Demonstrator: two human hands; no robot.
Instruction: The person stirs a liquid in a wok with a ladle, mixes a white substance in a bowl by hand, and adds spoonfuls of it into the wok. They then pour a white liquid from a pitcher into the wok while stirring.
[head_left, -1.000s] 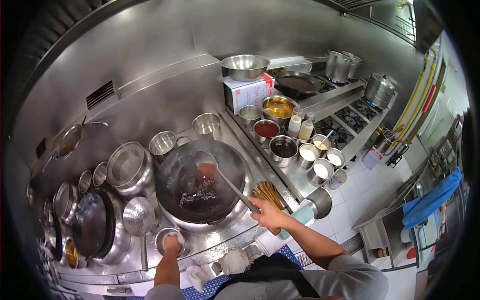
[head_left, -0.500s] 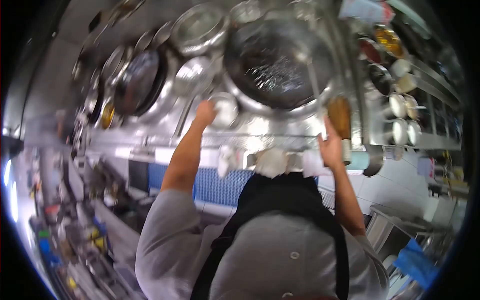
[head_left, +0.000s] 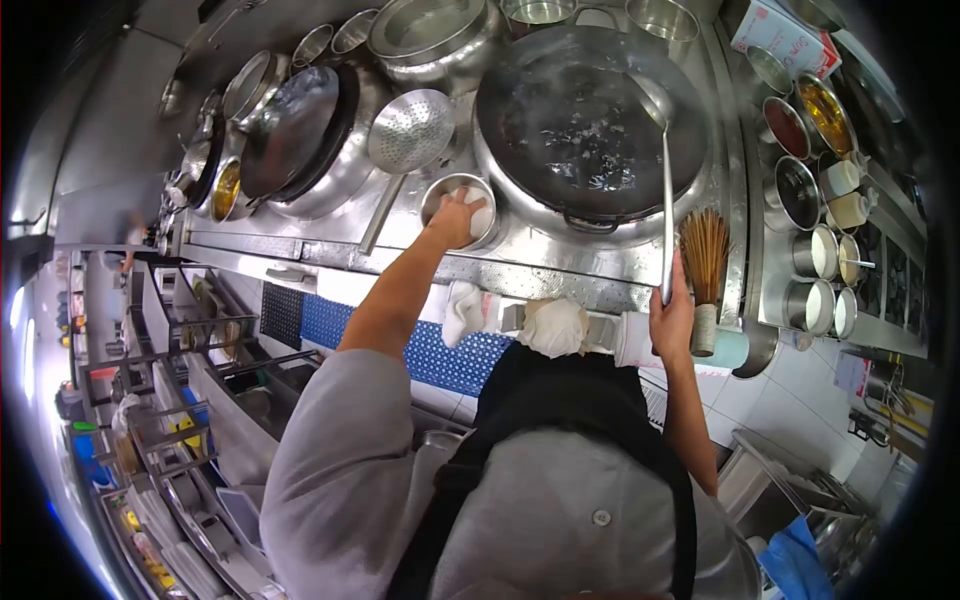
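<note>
My left hand (head_left: 457, 219) reaches into a round metal bowl (head_left: 429, 196) of white contents, its fingertips down in it; whether they grip anything is hidden. My right hand (head_left: 673, 315) is wrapped round the handle of a long metal ladle (head_left: 667, 190). The ladle's bowl end rests at the right inner side of a large dark wok (head_left: 530, 140) with bubbling dark liquid. A perforated strainer (head_left: 411, 132) lies left of the wok, its handle towards me. Just right of the ladle stands a bamboo brush (head_left: 705, 255).
Another dark wok (head_left: 290, 135) sits at the left beside a pot of yellow liquid (head_left: 226, 190). Seasoning containers (head_left: 797, 190) line the right side. Cloths (head_left: 554, 327) hang at the counter's front edge. A metal pot (head_left: 430, 35) stands behind the strainer.
My left hand has gone from the bowl's left rim to inside it. My right hand still holds the ladle. The view has shifted and is sharper.
</note>
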